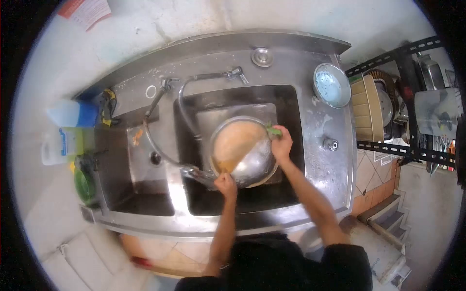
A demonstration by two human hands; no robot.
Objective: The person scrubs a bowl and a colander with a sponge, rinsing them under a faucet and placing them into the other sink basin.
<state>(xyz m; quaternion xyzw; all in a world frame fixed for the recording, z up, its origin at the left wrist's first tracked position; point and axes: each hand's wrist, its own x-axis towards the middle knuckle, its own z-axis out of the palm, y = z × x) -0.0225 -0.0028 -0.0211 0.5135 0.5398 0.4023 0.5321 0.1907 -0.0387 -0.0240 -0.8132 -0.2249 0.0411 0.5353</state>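
A large round metal bowl (255, 162) is tilted over the right-hand sink basin (194, 206). Part of its inside looks tan and part is shiny metal. My left hand (225, 185) is closed at the bowl's near-left rim. On the far-right rim, my right hand (282, 146) is closed around a small green piece (274, 131), like a scouring pad, pressed near the edge. Just left of the bowl, the spray head (191, 172) of a flexible hose lies close to my left hand. Under the bowl shows a flat metal surface (206, 119) inside the basin.
Two hose taps (165, 85) stand at the back. A second basin (145, 184) lies left, with bottles (73, 114) and a green bowl (84, 186) beyond it. To the right are a light-blue bowl (331, 86), a metal lid (262, 57) behind, and a black rack (410, 87).
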